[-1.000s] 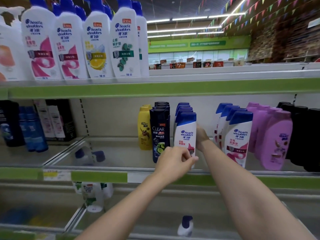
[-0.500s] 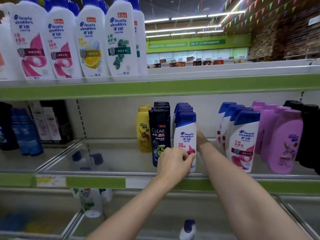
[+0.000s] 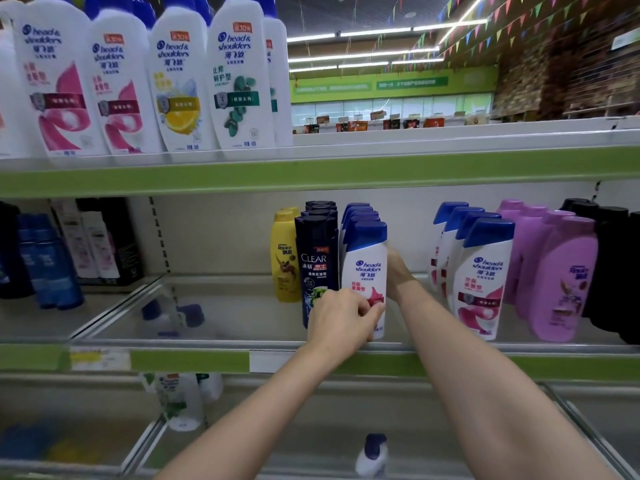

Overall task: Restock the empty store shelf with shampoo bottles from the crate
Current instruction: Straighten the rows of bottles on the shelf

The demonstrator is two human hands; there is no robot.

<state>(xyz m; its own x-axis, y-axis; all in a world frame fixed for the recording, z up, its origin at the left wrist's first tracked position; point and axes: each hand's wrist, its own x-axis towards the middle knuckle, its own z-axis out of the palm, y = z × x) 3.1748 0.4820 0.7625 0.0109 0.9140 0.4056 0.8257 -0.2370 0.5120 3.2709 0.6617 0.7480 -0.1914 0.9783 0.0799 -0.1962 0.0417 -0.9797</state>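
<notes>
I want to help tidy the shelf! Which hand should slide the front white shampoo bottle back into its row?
Probably the left hand. Its fingers already touch the low front of the white shampoo bottle, so it can push straight back. The right hand is tucked beside and behind the bottle, mostly hidden, better for steadying.

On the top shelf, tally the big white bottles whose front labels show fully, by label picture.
Pink-swirl label white bottles: 2
Lemon label white bottle: 1
Green-leaf label white bottle: 1
Total: 4
</notes>
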